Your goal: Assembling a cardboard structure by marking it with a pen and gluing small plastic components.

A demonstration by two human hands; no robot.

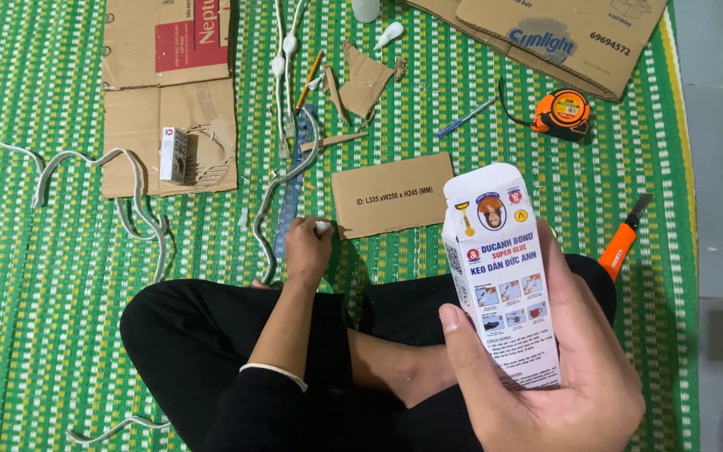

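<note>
My right hand (562, 385) holds a small white glue carton (499, 268) upright, close to the camera, its top flap open. My left hand (307, 247) rests on the green woven mat (43, 293) in front of my crossed legs. Its fingers are closed around a small white object (322, 226), perhaps a glue tube. A small rectangle of brown cardboard (391, 194) lies just right of that hand. A blue transparent ruler (292, 197) and a grey cord (282, 188) lie just beyond it.
Flattened cardboard pieces (169, 100) lie at the upper left, with a small white box (174, 155) on them. A large carton (546, 33) lies at the top right. An orange tape measure (564, 113), an orange utility knife (623, 238), a blue pen (464, 119), cardboard scraps (363, 79) and white cords (85, 167) are scattered about.
</note>
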